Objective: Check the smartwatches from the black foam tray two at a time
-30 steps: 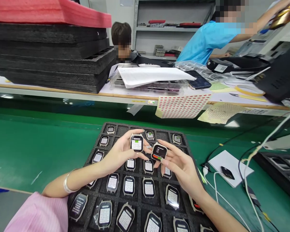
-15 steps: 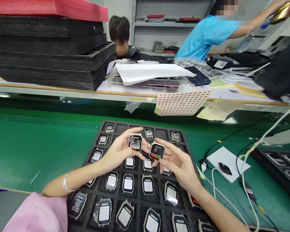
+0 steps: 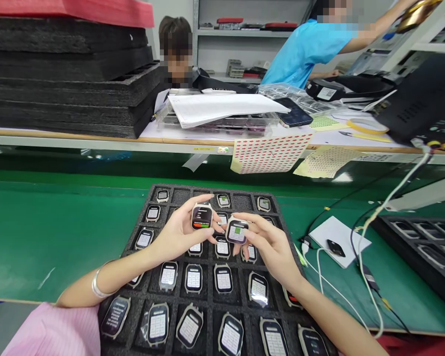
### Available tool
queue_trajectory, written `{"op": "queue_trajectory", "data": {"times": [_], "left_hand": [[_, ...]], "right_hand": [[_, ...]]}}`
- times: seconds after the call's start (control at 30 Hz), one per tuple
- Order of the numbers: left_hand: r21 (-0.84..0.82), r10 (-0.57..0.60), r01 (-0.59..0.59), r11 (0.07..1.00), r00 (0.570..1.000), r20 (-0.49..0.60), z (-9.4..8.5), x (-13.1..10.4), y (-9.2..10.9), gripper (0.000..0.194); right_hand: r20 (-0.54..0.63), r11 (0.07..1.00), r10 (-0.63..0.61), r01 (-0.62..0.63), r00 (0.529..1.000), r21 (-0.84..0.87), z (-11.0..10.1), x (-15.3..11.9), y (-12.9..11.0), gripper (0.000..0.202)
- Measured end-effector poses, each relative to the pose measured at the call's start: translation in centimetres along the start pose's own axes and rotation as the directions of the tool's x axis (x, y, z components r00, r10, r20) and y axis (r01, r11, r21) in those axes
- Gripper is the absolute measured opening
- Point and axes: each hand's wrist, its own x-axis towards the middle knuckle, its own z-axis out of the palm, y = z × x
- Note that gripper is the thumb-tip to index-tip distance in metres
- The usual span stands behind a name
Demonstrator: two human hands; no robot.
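My left hand (image 3: 183, 230) is closed around a smartwatch (image 3: 201, 216), its dark screen lit with white text and a red and green bar at the bottom. Close beside it, my right hand (image 3: 269, 242) grips a second smartwatch (image 3: 236, 231); its screen has a pale grid with a green patch, and my thumb touches the screen's right edge. Both watches are strapless and held above a black foam tray (image 3: 211, 306). Several more watches lie face up in the tray's compartments, most showing white grids, such as one watch (image 3: 223, 279) below my hands.
Stacked black foam trays (image 3: 66, 74) stand at the back left on a shelf edge. Papers (image 3: 222, 106) and a phone (image 3: 294, 113) lie there too. White cables (image 3: 363, 257) and another foam tray (image 3: 419, 252) are to the right. Two people are beyond the shelf.
The left watch's screen has switched to text with a red and green bar. The right one has gone from that bar to a grid with green, my right thumb now on its screen.
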Motion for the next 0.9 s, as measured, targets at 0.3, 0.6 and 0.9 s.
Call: {"op": "queue_trajectory", "data": {"times": [0.3,0.6,0.9], "left_hand": [[0.028,0.016,-0.015,0.999,0.998,-0.054,-0.1,0.3,-0.5,0.039],[0.01,0.025,-0.024,1.0,0.999,-0.036,-0.2,0.3,-0.7,0.055],[0.005,0.017,-0.016,1.0,0.999,-0.045,-0.5,0.3,-1.1,0.058]], "right_hand": [[0.008,0.996,0.026,-0.026,1.0,-0.087,0.1,-0.2,0.2,0.027],[0.075,1.0,0.014,-0.013,0.997,-0.018,0.2,-0.2,0.1,0.046],[0.075,0.997,0.015,-0.009,0.997,-0.078,0.1,-0.1,0.3,0.049]]}}
